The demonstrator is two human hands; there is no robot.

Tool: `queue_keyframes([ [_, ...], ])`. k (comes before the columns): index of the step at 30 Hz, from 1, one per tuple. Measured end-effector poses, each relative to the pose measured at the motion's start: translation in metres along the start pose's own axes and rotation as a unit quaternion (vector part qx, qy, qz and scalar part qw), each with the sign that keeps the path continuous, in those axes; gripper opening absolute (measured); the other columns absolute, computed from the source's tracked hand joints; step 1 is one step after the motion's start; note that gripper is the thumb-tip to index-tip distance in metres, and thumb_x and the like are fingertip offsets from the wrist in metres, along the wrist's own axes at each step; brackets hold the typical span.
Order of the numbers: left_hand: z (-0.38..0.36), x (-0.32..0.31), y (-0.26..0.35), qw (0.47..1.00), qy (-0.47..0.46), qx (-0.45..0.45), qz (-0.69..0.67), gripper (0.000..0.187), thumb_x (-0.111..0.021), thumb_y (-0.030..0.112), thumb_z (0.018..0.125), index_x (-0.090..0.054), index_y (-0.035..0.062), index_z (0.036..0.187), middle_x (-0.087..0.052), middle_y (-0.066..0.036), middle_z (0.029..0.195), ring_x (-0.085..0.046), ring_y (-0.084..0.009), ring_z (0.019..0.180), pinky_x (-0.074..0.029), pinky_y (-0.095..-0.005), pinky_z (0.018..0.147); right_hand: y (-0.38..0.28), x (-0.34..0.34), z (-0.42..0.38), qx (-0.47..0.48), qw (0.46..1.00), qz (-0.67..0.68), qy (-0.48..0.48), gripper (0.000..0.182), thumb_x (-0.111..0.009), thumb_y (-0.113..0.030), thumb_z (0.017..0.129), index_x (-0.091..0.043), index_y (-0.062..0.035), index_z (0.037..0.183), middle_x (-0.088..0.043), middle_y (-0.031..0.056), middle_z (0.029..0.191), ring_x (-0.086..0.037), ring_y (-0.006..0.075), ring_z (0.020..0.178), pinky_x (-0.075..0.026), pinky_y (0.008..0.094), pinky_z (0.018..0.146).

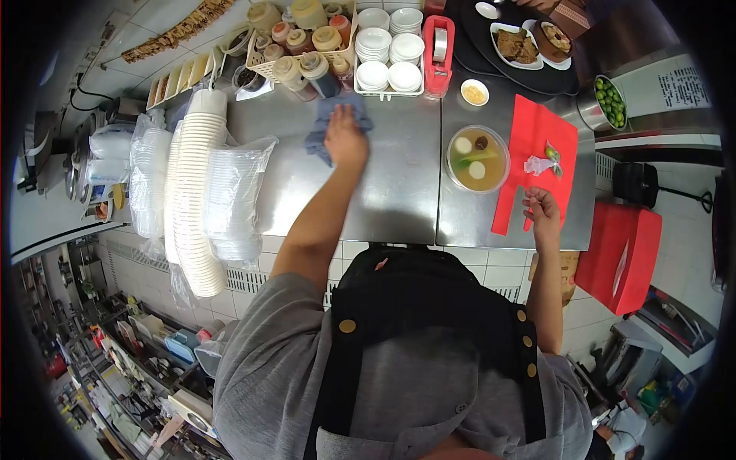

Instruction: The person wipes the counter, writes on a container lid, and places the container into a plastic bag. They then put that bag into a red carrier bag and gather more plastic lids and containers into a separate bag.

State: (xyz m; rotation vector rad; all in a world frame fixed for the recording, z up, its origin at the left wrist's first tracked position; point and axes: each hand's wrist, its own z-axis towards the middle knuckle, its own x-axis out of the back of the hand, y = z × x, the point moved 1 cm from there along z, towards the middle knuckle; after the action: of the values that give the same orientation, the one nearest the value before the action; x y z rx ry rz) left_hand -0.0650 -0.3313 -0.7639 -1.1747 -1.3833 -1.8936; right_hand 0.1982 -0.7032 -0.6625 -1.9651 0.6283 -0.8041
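My left hand (pixel 346 138) presses down on a crumpled blue-grey cloth (pixel 316 144) on the steel counter. My right hand (pixel 543 212), fingers curled together, grips the near edge of a flat red plastic bag (pixel 542 123). On that bag lies a small knotted clear bag (pixel 540 164) with something green in it. Left of the red bag stands a round clear container of soup (pixel 478 159), with pale round pieces, a green strip and a dark piece in the broth. A small white dish of chopped yellowish bits (pixel 474 93) sits behind the soup.
Stacked cups (pixel 197 192) and bagged clear lids (pixel 234 192) cover the counter's left end. Along the back are a basket of sauce bottles (pixel 299 38), stacked white dishes (pixel 373 46) and a red tape dispenser (pixel 438 57). Black trays (pixel 491 65) with food and a pot of limes (pixel 603 103) stand right.
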Motion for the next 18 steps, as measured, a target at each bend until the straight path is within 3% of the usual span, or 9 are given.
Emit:
queue_keyframes([
  [4, -0.026, -0.031, 0.051, 0.999, 0.001, 0.027, 0.034, 0.048, -0.052, 0.024, 0.096, -0.050, 0.0208, 0.144, -0.029, -0.012, 0.161, -0.028, -0.0307, 0.146, -0.025, -0.0528, 0.111, 0.006, 0.001, -0.007, 0.069, 0.998, 0.009, 0.007, 0.021, -0.053, -0.011, 0.101, -0.059, -0.0042, 0.119, -0.065, 0.0030, 0.112, -0.062, 0.0132, 0.099, -0.050, 0.0282, 0.084],
  [6, -0.042, -0.037, 0.066, 0.999, -0.030, -0.016, 0.025, 0.048, -0.053, 0.026, 0.096, -0.051, 0.0268, 0.144, -0.025, -0.011, 0.162, -0.026, -0.0331, 0.146, -0.023, -0.0556, 0.109, 0.007, 0.004, -0.011, 0.077, 0.997, 0.012, 0.011, 0.020, -0.054, -0.010, 0.101, -0.060, -0.0039, 0.118, -0.065, 0.0029, 0.112, -0.063, 0.0131, 0.099, -0.050, 0.0278, 0.084],
  [7, -0.047, -0.038, 0.071, 0.998, -0.034, -0.040, 0.021, 0.045, -0.055, 0.029, 0.096, -0.054, 0.0342, 0.141, -0.025, -0.009, 0.163, -0.025, -0.0328, 0.146, -0.023, -0.0558, 0.109, 0.008, 0.005, -0.013, 0.091, 0.996, 0.013, 0.012, 0.019, -0.054, -0.010, 0.100, -0.060, -0.0037, 0.117, -0.065, 0.0028, 0.111, -0.063, 0.0130, 0.099, -0.049, 0.0274, 0.084],
  [8, -0.049, -0.037, 0.072, 0.998, -0.039, -0.043, 0.023, 0.045, -0.055, 0.029, 0.096, -0.054, 0.0342, 0.141, -0.025, -0.009, 0.163, -0.025, -0.0328, 0.146, -0.023, -0.0558, 0.109, 0.010, 0.006, -0.015, 0.086, 0.996, 0.015, 0.015, 0.019, -0.054, -0.010, 0.100, -0.060, -0.0037, 0.117, -0.065, 0.0028, 0.111, -0.063, 0.0130, 0.099, -0.049, 0.0274, 0.084],
  [11, -0.039, -0.032, 0.071, 0.974, -0.159, -0.162, -0.016, 0.038, -0.057, 0.033, 0.096, -0.060, 0.0432, 0.132, -0.029, 0.002, 0.161, -0.026, -0.0302, 0.145, -0.019, -0.0556, 0.110, 0.015, 0.008, -0.015, 0.087, 0.996, 0.016, 0.018, 0.018, -0.054, -0.009, 0.100, -0.061, -0.0035, 0.116, -0.065, 0.0027, 0.111, -0.063, 0.0127, 0.098, -0.049, 0.0270, 0.083],
  [12, -0.032, -0.028, 0.065, 0.973, -0.163, -0.160, -0.017, 0.038, -0.057, 0.033, 0.096, -0.060, 0.0432, 0.132, -0.029, 0.002, 0.161, -0.026, -0.0302, 0.145, -0.019, -0.0556, 0.110, 0.018, 0.009, -0.014, 0.088, 0.996, 0.018, 0.014, 0.018, -0.054, -0.009, 0.100, -0.061, -0.0035, 0.116, -0.065, 0.0026, 0.110, -0.063, 0.0127, 0.098, -0.049, 0.0268, 0.083],
  [14, -0.021, -0.003, 0.056, 0.910, -0.309, -0.277, 0.008, 0.036, -0.056, 0.034, 0.096, -0.061, 0.0432, 0.131, -0.030, 0.004, 0.161, -0.026, -0.0279, 0.145, -0.018, -0.0551, 0.109, 0.020, 0.009, -0.016, 0.081, 0.997, 0.017, 0.007, 0.018, -0.054, -0.009, 0.100, -0.061, -0.0035, 0.116, -0.065, 0.0025, 0.110, -0.063, 0.0126, 0.098, -0.048, 0.0267, 0.083],
  [18, -0.027, 0.025, 0.032, 0.858, -0.403, -0.317, -0.023, 0.033, -0.057, 0.034, 0.095, -0.066, 0.0414, 0.126, -0.032, 0.006, 0.158, -0.022, -0.0244, 0.145, -0.014, -0.0524, 0.110, 0.012, 0.003, -0.017, 0.091, 0.996, 0.016, -0.001, 0.018, -0.054, -0.008, 0.100, -0.061, -0.0035, 0.117, -0.065, 0.0021, 0.111, -0.062, 0.0127, 0.098, -0.048, 0.0264, 0.083],
])
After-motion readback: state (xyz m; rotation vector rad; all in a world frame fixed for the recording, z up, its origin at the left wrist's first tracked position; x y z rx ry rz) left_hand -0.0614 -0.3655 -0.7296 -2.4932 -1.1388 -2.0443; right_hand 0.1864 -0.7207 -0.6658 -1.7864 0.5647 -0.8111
